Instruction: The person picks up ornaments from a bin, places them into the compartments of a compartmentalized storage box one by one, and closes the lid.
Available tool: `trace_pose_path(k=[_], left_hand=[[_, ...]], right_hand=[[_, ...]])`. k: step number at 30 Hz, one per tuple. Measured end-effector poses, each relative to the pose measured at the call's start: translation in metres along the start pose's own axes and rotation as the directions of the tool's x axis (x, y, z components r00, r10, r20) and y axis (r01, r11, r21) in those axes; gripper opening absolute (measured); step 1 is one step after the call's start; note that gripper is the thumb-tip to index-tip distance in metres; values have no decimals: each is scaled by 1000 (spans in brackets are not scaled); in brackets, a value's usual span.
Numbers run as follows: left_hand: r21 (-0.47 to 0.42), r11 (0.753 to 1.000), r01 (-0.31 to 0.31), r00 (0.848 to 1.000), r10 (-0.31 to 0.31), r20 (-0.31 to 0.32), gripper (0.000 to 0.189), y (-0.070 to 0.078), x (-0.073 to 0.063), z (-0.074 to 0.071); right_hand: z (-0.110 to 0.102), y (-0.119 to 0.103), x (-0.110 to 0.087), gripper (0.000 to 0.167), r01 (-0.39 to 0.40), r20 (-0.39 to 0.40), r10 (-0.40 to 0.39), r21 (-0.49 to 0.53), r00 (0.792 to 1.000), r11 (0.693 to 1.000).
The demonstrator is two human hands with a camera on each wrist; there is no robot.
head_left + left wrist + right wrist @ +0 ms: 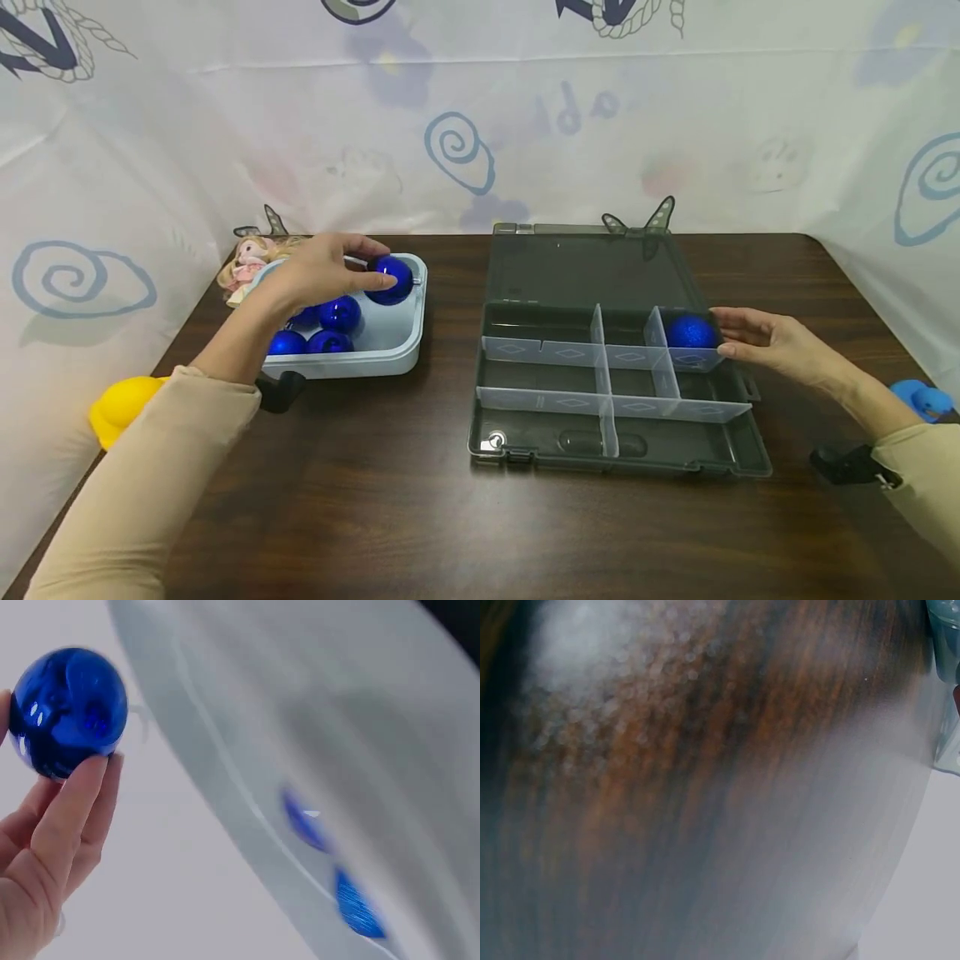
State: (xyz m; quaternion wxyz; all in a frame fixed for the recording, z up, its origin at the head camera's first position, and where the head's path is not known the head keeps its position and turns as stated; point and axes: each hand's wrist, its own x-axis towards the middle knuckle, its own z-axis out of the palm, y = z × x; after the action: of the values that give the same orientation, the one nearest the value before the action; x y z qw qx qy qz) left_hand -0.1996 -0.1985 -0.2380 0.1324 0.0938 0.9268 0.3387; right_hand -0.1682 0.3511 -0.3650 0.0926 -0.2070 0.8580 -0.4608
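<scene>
My left hand (pixel 318 271) pinches a shiny blue Christmas ball (pixel 392 280) between thumb and fingers over the right part of a pale blue tray (pixel 415 337). The left wrist view shows this hand (pixel 56 847) with the ball in its fingertips. Several more blue balls (pixel 339 315) lie in the tray, partly hidden by the arm. At the right, a glittery blue ball (pixel 690 332) sits in the back right compartment of a dark see-through divider box (pixel 540 267). My right hand (pixel 776 342) has its fingertips at that ball's right edge, thumb in front, fingers behind.
The divider box lies with its lid folded back and clear dividers (pixel 555 402) inside. A doll (pixel 251 262) is behind the tray. A yellow object (pixel 123 408) stands at the left edge, a blue toy (pixel 922 400) at the right. White printed cloth (pixel 525 133) surrounds the wooden table (pixel 450 517).
</scene>
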Motion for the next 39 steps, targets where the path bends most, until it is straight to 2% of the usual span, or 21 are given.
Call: trace_pose_path(k=[3, 5, 12, 18, 24, 27, 30, 39], left_hand=[[-74, 997, -33, 999, 32, -26, 51, 16, 7, 9], [-116, 992, -58, 998, 55, -32, 50, 27, 15, 21], [-219, 962, -162, 986, 166, 0, 47, 69, 45, 76], [-159, 967, -196, 977, 207, 55, 47, 102, 68, 120], [-123, 968, -219, 965, 234, 120, 47, 128, 82, 154], [-113, 963, -245, 959, 257, 116, 47, 137, 86, 166], [-66, 962, -265, 957, 271, 103, 47, 141, 89, 176], [36, 946, -322, 939, 314, 140, 47, 143, 90, 197]], right_hand=[[0, 0, -1, 54, 1, -4, -1, -5, 1000, 1000], [0, -1, -1, 54, -1, -4, 1, -11, 1000, 1000], [0, -3, -1, 54, -10, 6, 10, -12, 1000, 1000], [0, -3, 0, 54, -11, 14, 11, 12, 1000, 1000], [-1, -3, 0, 54, -19, 6, 19, 9, 1000, 1000], [-1, -3, 1, 54, -27, 4, 27, 5, 1000, 1000], [-1, -2, 1, 55, -37, 1, 37, -1, 999, 999], [-1, 0, 1, 54, -24, 13, 24, 8, 1000, 1000]])
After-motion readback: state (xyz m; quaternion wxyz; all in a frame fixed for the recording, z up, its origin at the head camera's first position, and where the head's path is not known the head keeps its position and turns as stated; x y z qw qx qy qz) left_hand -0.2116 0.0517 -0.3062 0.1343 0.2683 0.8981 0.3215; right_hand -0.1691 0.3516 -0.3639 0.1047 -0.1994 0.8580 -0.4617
